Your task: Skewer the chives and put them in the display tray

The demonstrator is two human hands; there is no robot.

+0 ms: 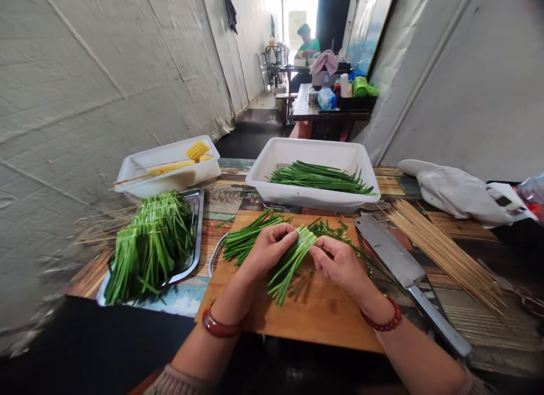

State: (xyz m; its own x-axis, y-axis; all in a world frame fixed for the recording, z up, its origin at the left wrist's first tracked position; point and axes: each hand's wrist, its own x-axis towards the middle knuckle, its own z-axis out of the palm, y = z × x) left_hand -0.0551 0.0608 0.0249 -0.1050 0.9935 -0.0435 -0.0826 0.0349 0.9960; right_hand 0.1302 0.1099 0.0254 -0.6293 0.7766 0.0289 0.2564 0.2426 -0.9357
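Between my two hands is a small bunch of green chives (293, 259), its pale ends gathered at the top and its leaves hanging toward me over the wooden cutting board (314, 321). My left hand (272, 245) pinches the bunch from the left side. On the other side, the fingers of my right hand (334, 259) are closed on its right edge. More cut chives (250, 236) lie on the board beyond my left hand. Chopped green bits (335, 230) are scattered behind my right hand. Whether a skewer runs through the bunch, I cannot tell.
Skewered chive bunches (148, 242) fill a metal tray (198, 230) at left. A white tub (170, 182) holds corn; another tub (312, 199) holds loose chives. Right of the board lie a cleaver (395, 253) and bamboo skewers (446, 256). A person (308, 43) sits far back.
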